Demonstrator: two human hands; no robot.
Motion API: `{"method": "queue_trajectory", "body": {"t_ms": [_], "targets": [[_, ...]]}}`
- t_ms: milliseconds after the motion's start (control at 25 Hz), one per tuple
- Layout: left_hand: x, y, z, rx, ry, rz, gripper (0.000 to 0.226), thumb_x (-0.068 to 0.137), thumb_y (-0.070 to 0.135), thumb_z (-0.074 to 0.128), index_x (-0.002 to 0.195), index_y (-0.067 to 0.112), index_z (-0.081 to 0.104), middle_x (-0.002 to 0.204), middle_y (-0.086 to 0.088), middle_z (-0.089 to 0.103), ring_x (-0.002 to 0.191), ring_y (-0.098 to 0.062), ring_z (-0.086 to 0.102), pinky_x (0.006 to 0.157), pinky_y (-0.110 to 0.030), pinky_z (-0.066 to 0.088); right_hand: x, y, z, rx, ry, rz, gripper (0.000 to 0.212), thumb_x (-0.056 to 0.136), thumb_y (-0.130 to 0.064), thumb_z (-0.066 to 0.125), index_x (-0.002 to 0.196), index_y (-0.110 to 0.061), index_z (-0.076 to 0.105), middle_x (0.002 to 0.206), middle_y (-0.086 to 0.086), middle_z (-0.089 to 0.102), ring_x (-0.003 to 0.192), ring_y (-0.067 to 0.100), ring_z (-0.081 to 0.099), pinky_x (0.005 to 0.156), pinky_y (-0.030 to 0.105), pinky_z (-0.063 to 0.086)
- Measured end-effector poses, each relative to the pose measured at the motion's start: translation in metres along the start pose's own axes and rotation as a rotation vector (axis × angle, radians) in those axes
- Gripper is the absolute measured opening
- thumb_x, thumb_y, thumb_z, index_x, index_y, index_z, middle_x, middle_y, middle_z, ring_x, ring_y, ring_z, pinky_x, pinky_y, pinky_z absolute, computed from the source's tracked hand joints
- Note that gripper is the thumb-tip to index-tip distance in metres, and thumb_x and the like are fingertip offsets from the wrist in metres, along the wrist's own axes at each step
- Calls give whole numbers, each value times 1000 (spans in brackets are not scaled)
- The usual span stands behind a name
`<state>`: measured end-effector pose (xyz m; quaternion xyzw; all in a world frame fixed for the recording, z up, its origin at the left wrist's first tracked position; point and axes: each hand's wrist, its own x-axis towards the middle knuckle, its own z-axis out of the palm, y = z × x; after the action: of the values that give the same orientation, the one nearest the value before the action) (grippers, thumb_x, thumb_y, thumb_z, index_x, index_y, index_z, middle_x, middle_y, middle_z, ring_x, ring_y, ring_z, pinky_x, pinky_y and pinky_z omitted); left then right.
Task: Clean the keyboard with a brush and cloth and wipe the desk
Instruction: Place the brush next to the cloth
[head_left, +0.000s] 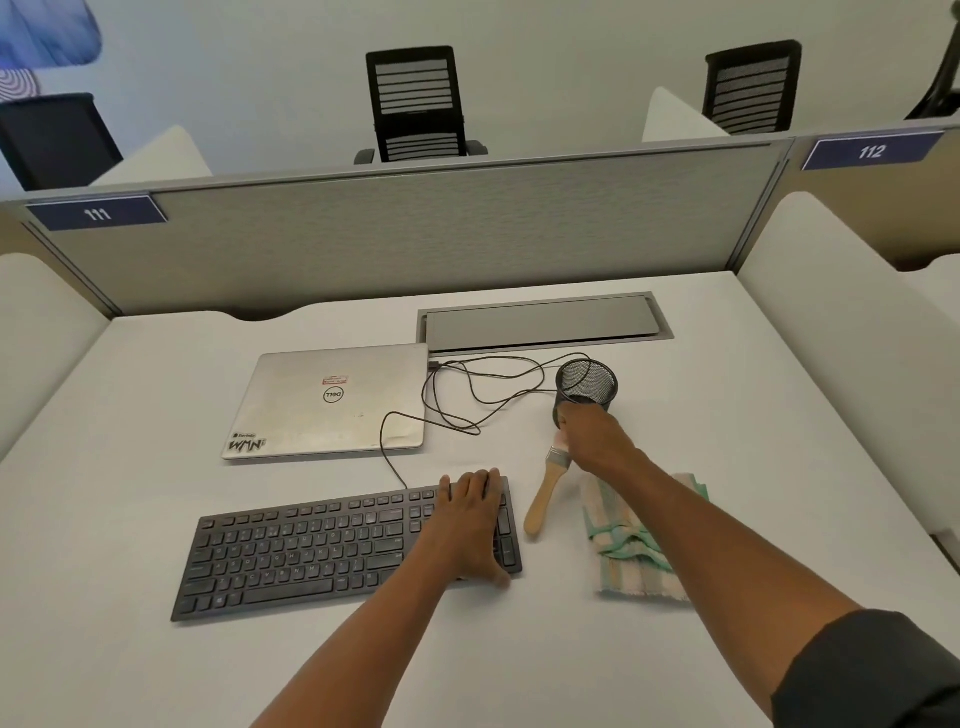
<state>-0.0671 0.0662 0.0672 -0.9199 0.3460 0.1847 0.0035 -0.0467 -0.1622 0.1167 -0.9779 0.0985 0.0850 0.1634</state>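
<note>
- The keyboard (343, 551) is the landmark: it lies flat on the desk (156, 395), long axis running left to right, its cable (415, 415) leading away to the closed laptop (332, 400) behind it.
- The left hand (470, 519) lies across the keyboard's right end, fingers over the far edge and thumb by the near corner. Its grip looks like a light clasp on the board, pinning it rather than lifting it.
- The brush (545, 491) lies on the desk just right of the keyboard's right end. Its wooden handle points toward the person and its metal ferrule and bristles point away, so its long axis runs roughly crosswise to the keyboard's.
- The right hand (592, 436) is beyond and to the right of the keyboard, at the brush's bristle end, with fingertips at the base of the mesh cup (587, 382). Whether its grip is on the cup, on the brush head, or on nothing is hidden by the back of the hand; I cannot tell.
- The cloth (639, 545) lies crumpled further right of the brush, partly under the right forearm.
- Judgement: the right hand is the nearer one to the brush, and the handle lies back toward the person from it, so taking the brush would call for drawing that hand nearer.
</note>
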Motion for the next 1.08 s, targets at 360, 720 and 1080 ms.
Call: {"method": "queue_trajectory", "body": {"t_ms": [360,720,1080], "targets": [[7,28,-26,-191,297,-35,33,100,42,50,123,21,60,116,-1,61,119,-25,45,97,-40,37,-23,1,0,199,74,125,10,91,-7,52,86,-15,48,88,6,56,81,24,52,66,30,36],[15,21,-58,-218,291,-113,14,102,18,44,108,20,56,95,-2,67,83,-27,61,71,-36,37,-42,-3,0,248,126,60,8,86,-16,65,93,-20,61,92,-1,56,89,22,56,68,28,38],[64,27,-126,-449,492,12,9,95,20,61,94,23,69,87,3,60,82,-17,58,70,-32,43,-46,-2,-28,539,262,1,12,78,-5,69,81,-17,69,71,-5,67,57,3,60,49,10,42]]}}
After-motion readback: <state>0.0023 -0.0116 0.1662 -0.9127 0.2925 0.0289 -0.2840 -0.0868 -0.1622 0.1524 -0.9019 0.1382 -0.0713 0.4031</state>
